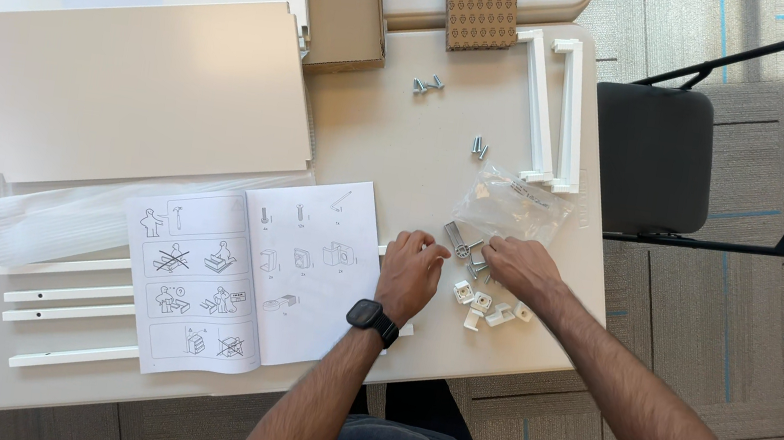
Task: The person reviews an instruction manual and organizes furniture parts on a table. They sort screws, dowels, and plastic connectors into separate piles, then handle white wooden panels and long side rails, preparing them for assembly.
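A: Hands status?

B: Left hand [410, 271], smartwatch [372, 318] on the wrist, rests palm-down at the right edge of the open instruction booklet [249, 272]. Fingers curled, tips on the desk [402, 141]; grip released, nothing held. Right hand [519, 265] fingertips sit on the small metal fittings [464, 245]; can't tell if its grip is closed on one.

A: Hardware location?

B: Between the two hands. Grey metal pieces on top, white plastic blocks [487, 306] just below, near the desk's front edge. Crinkled clear bag [515, 204] touching the pile, above the right hand.

A: Surroundings?

B: Loose screws [427, 84] further back, two white rail frames [553, 110] side by side, patterned cardboard box [481, 8]. Large flat white panel [127, 84] at left, thin white slats [68, 304] under the booklet. Black folding chair [725, 143] beside the desk.
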